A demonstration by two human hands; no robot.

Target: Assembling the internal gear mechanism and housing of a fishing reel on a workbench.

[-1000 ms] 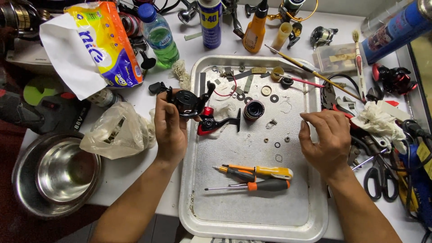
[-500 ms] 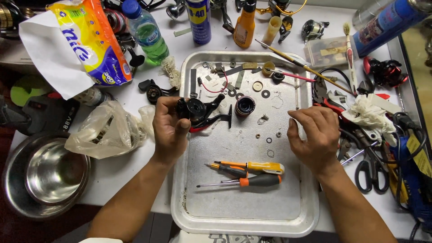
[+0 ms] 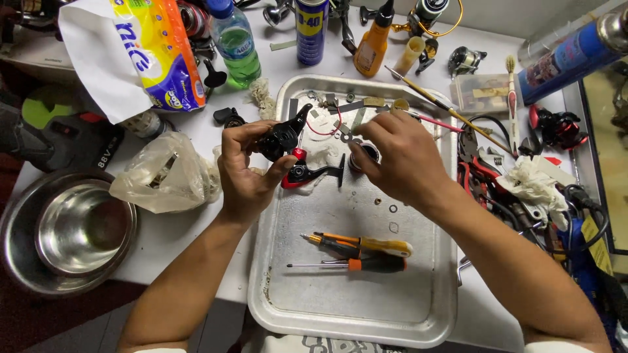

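Disassembly of a black fishing reel body [image 3: 281,138] appears well under way, judging by the parts spread about. The reel body is held clear of the tray in the left hand [image 3: 245,173], whose fingers are closed round it, thumb pressed near a red part at its lower edge. A small flat metal tool [image 3: 345,135] is pinched between the fingertips of the right hand [image 3: 399,157], its tip brought close to the reel body from the right; whether the two touch cannot be told. Just beneath and between the hands a black and red rotor arm [image 3: 313,174] is laid on the metal tray [image 3: 418,314], and a dark round spool [image 3: 364,155] is half hidden under the right hand. Small washers [image 3: 392,209] are scattered below the right hand, and further loose plates lie beyond the hands at the tray's far end. Two orange-handled screwdrivers [image 3: 366,252] are set down nearer the person, below both wrists. To the left of the left hand, on the surface, a crumpled plastic bag [image 3: 163,176] and a steel bowl [image 3: 65,229] are seen. By this showing the stripping is largely done, while cleaning and refitting of the parts seem left to do
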